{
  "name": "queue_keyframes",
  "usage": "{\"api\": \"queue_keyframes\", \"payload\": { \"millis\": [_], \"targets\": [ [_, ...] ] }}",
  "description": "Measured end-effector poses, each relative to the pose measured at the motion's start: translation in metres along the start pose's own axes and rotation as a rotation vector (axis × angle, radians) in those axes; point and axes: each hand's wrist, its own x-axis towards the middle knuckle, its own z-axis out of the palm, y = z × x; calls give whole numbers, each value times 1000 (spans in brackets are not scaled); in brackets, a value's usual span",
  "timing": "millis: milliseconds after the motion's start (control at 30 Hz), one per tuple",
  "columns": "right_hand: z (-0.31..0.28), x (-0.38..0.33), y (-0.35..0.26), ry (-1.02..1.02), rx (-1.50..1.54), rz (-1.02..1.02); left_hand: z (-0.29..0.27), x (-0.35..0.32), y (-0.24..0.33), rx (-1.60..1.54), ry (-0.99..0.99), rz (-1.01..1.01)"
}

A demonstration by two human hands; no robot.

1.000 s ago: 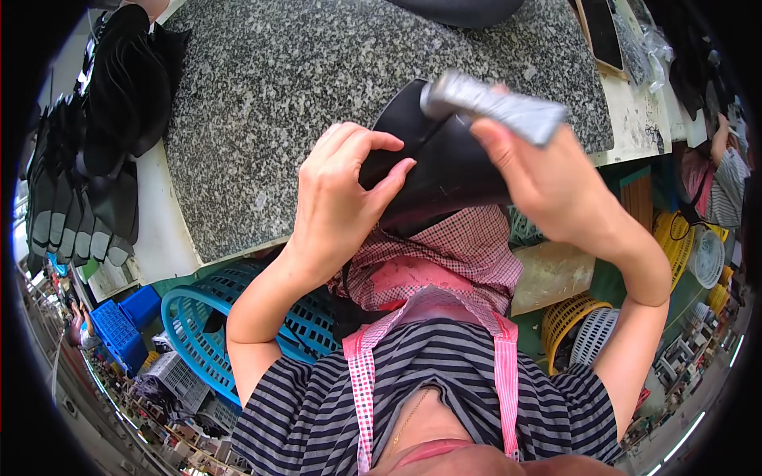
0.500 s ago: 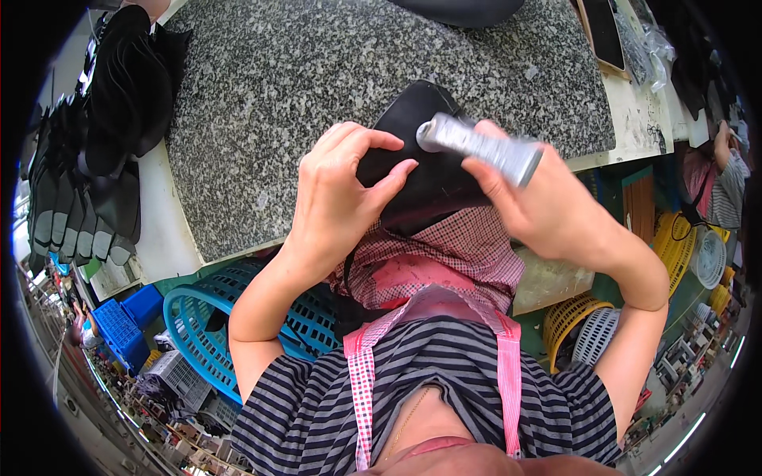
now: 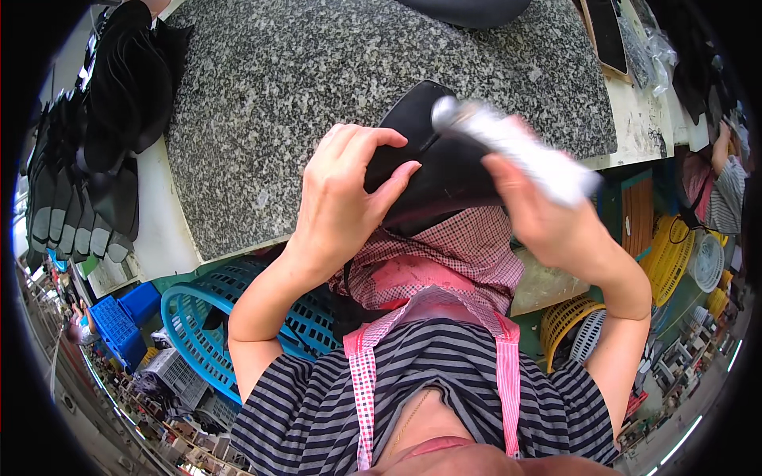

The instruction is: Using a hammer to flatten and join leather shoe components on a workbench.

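Note:
A black leather piece lies on the near edge of the speckled stone slab, partly over my apron. My left hand grips the left part of this piece; thumb and forefinger are bent toward each other with black material between them. A short dark line shows on the leather just beyond those fingertips. In my right hand is a silver metal hammer, smeared by motion. Its round head hangs above the leather, apart from the left fingers. The right fingers behind the hammer are mostly hidden.
Stacked black shoe-shaped pieces stand at the left. Another black piece lies at the slab's far edge, and a dark flat tray at far right. A blue basket and yellow baskets stand below. A co-worker is at the right.
The hammer has lifted and swung to the right, away from the left fingertips, uncovering the dark line on the leather. My left hand has stayed almost where it was.

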Motion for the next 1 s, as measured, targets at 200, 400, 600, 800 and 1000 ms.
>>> {"api": "queue_keyframes", "payload": {
  "millis": [200,400,600,800,1000],
  "targets": [
    [14,-6,1,-10,42,229,-3,-17,-15,100,55,251],
    [18,-8,2,21,69,210,-4,-14,-11,12,76,51],
    [12,-5,-1,-8,78,206,-10,-6,-7,-2,6,-57],
    [-5,16,-4,49,-61,-18,-19,1,-4,-24,-103,-209],
    [5,13,-10,-251,-12,169,-23,9,-3,-17,-202,-241]
  ]
}}
